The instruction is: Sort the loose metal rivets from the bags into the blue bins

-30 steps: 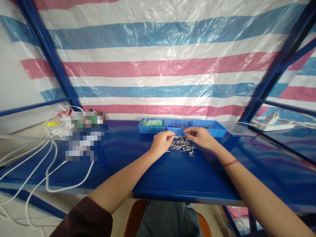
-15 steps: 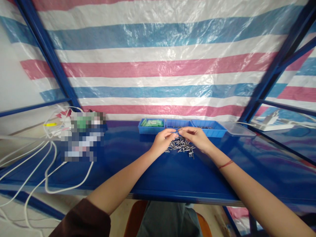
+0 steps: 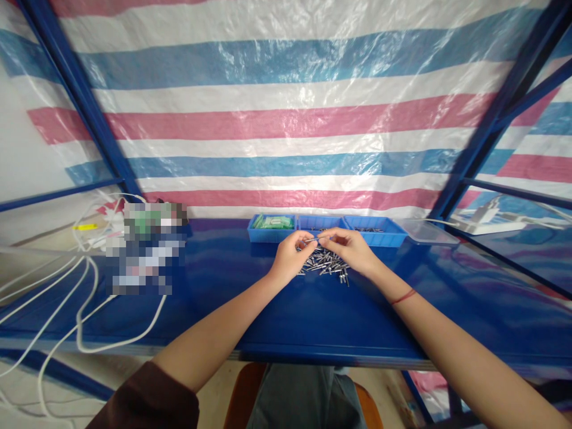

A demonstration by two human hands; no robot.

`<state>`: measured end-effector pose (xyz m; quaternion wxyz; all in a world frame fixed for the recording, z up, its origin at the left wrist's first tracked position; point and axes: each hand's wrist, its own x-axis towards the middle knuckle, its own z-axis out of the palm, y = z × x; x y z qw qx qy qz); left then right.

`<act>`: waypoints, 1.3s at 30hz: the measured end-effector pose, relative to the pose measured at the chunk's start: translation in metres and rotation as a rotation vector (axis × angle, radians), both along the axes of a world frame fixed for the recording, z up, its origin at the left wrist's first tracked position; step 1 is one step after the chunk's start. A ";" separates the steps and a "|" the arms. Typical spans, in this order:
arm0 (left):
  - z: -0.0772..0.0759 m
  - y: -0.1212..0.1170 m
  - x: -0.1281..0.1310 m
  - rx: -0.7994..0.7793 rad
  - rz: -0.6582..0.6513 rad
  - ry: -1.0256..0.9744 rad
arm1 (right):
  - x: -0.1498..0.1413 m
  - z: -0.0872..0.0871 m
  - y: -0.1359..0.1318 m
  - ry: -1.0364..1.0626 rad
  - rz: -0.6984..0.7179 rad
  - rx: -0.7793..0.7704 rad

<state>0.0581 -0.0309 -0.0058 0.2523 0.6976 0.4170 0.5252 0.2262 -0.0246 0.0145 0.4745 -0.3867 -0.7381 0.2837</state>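
My left hand [image 3: 287,256] and my right hand [image 3: 353,249] meet over a loose pile of small metal pins [image 3: 329,264] on the blue table. Between their fingertips is a thin metal pin [image 3: 311,239], lying roughly level. Thumb and fingers of each hand are pinched at it, the left near one end and the right near the other. The pin's exact shape is too small to make out. Right behind the hands stands a blue three-part tray [image 3: 379,239]; its middle compartment is partly hidden by my fingers.
Green-and-clear small packets [image 3: 273,222] fill the tray's left compartment, while metal pieces [image 3: 370,230] lie in the right one. A clear plastic lid [image 3: 431,232] rests to its right. White cables [image 3: 80,316] hang over the table's left side. A power strip [image 3: 487,220] sits far right.
My fingertips have come closer together, and a pin now shows level between them. The view has shifted slightly; the pile and tray look the same.
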 end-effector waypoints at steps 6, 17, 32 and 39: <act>-0.001 0.000 0.000 0.038 0.035 0.071 | 0.004 -0.003 0.003 -0.202 0.044 0.048; 0.001 -0.010 -0.004 0.143 -0.044 0.651 | 0.052 -0.004 0.030 0.425 -0.490 -0.324; 0.005 -0.016 -0.003 0.157 -0.071 0.912 | 0.037 -0.003 0.021 -0.203 -0.308 -0.080; 0.002 -0.015 -0.001 0.172 0.020 0.856 | 0.026 -0.001 0.009 -0.400 -0.021 -0.023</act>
